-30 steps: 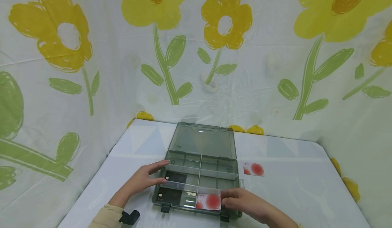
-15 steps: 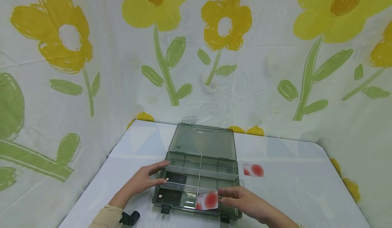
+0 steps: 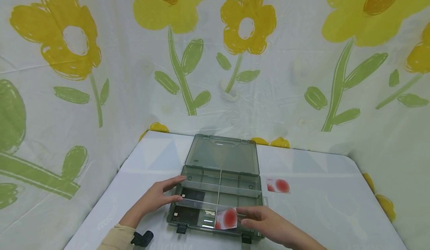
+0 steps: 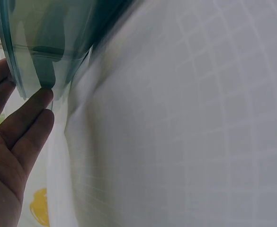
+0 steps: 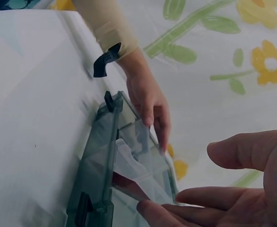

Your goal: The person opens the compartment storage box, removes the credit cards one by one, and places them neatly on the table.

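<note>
A grey-green see-through plastic divider box (image 3: 244, 200) lies with its lid (image 3: 222, 153) folded back. My left hand (image 3: 154, 197) rests on its left side, fingers outstretched; in the left wrist view they touch the box's outer wall. A white card with a red circle (image 3: 227, 219) sits tilted in the front right compartment. Beside its right edge is my right hand (image 3: 267, 222), fingertips right at the card. The right wrist view shows that hand's thumb (image 5: 237, 150) held apart from the fingers. Black cards lie in the front left (image 3: 188, 215) and middle left (image 3: 194, 194) compartments.
Another red-and-white card (image 3: 278, 186) lies on the white table (image 3: 322, 201) to the right of the box. Two dark latches (image 3: 181, 229) hang at the box's front edge. Flower-printed cloth (image 3: 275, 104) surrounds the table at the back and sides.
The card in the front right compartment has shifted left and tipped. My right fingers have moved slightly left with it. The left hand has stayed in place.
</note>
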